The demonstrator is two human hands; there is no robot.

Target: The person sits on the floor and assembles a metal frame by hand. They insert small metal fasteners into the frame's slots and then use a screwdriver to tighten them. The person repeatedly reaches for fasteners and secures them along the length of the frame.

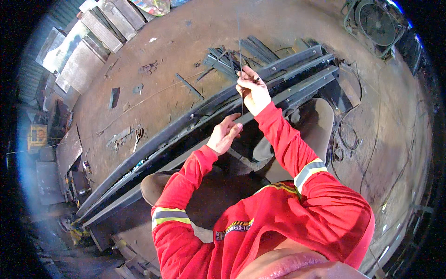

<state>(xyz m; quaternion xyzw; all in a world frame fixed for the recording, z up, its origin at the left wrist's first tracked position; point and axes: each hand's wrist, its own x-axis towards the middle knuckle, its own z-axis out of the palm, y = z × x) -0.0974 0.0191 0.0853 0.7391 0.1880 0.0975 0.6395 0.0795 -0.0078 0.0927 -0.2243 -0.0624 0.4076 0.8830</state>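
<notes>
My right hand (254, 90) is closed around a thin straight metal rod (239, 44), which stands roughly upright above the work and reaches far past my fingers. Just below and to the left, my left hand (224, 136) has its thumb and index finger apart, close to the rod's lower end. Whether a fingertip touches the rod is hard to tell. Beneath both hands, long dark steel beams (295, 60) lie side by side, running diagonally from the lower left to the upper right. Small bright spots, perhaps holes or bolts, dot their sides.
Beyond the beams lie dark metal strips (221, 60) in a pile and a loose strip (189, 86). A plier-like tool (138, 138) rests at left. Cables (347, 136) coil at right; a fan (375, 24) stands far right. Panels (81, 63) lean at far left.
</notes>
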